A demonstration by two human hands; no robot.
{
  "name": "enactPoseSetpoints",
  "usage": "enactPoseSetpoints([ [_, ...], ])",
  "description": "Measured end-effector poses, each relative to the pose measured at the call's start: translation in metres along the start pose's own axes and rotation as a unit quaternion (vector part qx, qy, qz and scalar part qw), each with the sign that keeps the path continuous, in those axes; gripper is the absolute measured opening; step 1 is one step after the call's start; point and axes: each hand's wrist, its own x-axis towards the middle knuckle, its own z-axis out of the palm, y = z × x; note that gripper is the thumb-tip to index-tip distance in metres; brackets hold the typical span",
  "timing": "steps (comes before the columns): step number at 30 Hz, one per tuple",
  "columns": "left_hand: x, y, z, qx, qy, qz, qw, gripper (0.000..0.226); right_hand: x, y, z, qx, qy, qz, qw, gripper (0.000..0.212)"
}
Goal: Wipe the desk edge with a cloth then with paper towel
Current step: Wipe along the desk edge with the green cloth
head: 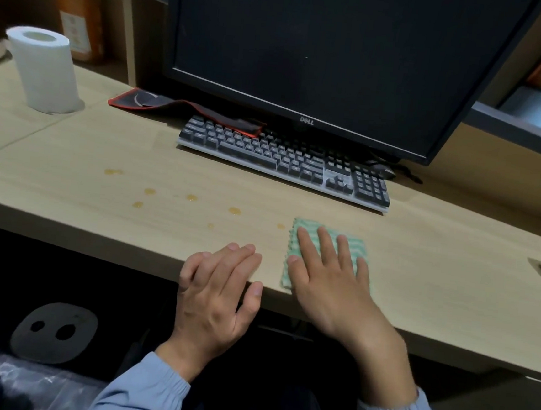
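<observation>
straight, spread fingers (325, 239) of the right hand (325, 275), pressed flat on a folded green-and-white striped cloth (357, 245); nothing gripped, only held down under the palm. cloth lying at the front edge of the wooden desk (420, 267), right of its middle, in front of the right end of a grey keyboard (283, 160).

just beside the cloth on its left, the left hand (219, 285), resting on the same front edge with fingers (238, 254) loosely bent and close together, thumb at the lip, holding nothing.

further left, near the front edge, scattered amber drops (191, 198), unwiped; the nearest just beside the cloth's far left corner. well apart, toward the far left corner, an upright paper towel roll (45, 70), untouched. dark dell monitor (325, 46) behind the keyboard.

judged to be the cloth step, barely begun. next move likely calling for a leftward slide along the front edge through the drops, with firm, even pressure, the left hand lifted out of the path, and the keyboard kept clear.
</observation>
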Motion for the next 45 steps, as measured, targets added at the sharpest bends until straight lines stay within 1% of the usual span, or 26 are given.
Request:
enactPoseSetpoints([
  [4,0.000,-0.006,-0.001,0.008,0.003,0.028,1.000,0.040,0.068,-0.001,-0.016,0.017,-0.016,-0.006,1.000,0.059],
  [7,0.000,-0.007,-0.003,0.005,0.005,0.034,0.999,0.040,0.085,-0.002,-0.020,0.017,-0.019,-0.014,1.000,0.059],
  [9,0.000,-0.006,-0.003,-0.003,0.007,0.024,1.000,0.041,0.068,-0.005,-0.016,0.015,-0.013,-0.018,1.000,0.058],
  [13,-0.001,-0.005,-0.002,-0.005,0.006,0.022,1.000,0.040,0.004,-0.012,0.001,-0.006,0.005,-0.022,1.000,0.058],
  [15,-0.002,-0.006,-0.002,-0.004,0.004,0.021,1.000,0.040,0.002,-0.013,0.002,-0.009,-0.004,-0.017,1.000,0.058],
  [17,-0.001,-0.006,-0.001,-0.008,-0.001,0.022,1.000,0.041,0.027,-0.014,-0.004,0.002,-0.020,-0.008,1.000,0.058],
  [22,0.001,-0.009,-0.007,-0.012,-0.014,0.036,0.999,0.040,0.097,-0.018,-0.022,0.016,-0.025,-0.003,1.000,0.059],
  [25,0.002,-0.008,-0.013,-0.034,-0.024,0.031,0.999,0.039,0.080,-0.021,-0.016,0.013,-0.009,-0.010,1.000,0.059],
  [28,0.002,-0.011,-0.024,-0.098,-0.024,0.014,0.995,0.035,0.023,-0.023,-0.002,-0.009,-0.007,-0.040,0.999,0.059],
  [29,0.001,-0.014,-0.029,-0.101,-0.017,0.003,0.995,0.034,0.003,-0.025,0.003,-0.016,-0.006,-0.050,0.999,0.059],
  [31,0.000,-0.022,-0.033,-0.072,0.003,-0.020,0.997,0.031,-0.020,-0.029,0.007,-0.019,-0.013,-0.046,0.999,0.058],
  [33,-0.002,-0.032,-0.032,-0.045,0.002,-0.033,0.998,0.032,-0.012,-0.032,0.006,-0.013,-0.021,-0.033,0.999,0.059],
  [38,-0.010,-0.044,-0.025,-0.033,-0.007,-0.018,0.999,0.037,0.074,-0.037,-0.014,0.023,-0.031,-0.008,0.999,0.060],
  [40,-0.011,-0.045,-0.025,-0.029,-0.013,-0.015,0.999,0.041,0.089,-0.041,-0.020,0.025,-0.037,-0.004,0.999,0.060],
  [42,-0.009,-0.048,-0.028,-0.024,-0.018,-0.011,0.999,0.042,0.078,-0.046,-0.018,0.017,-0.029,-0.007,0.999,0.060],
  [45,-0.004,-0.051,-0.034,-0.039,-0.014,-0.011,0.999,0.036,0.023,-0.053,-0.003,0.013,-0.010,-0.021,1.000,0.059],
])
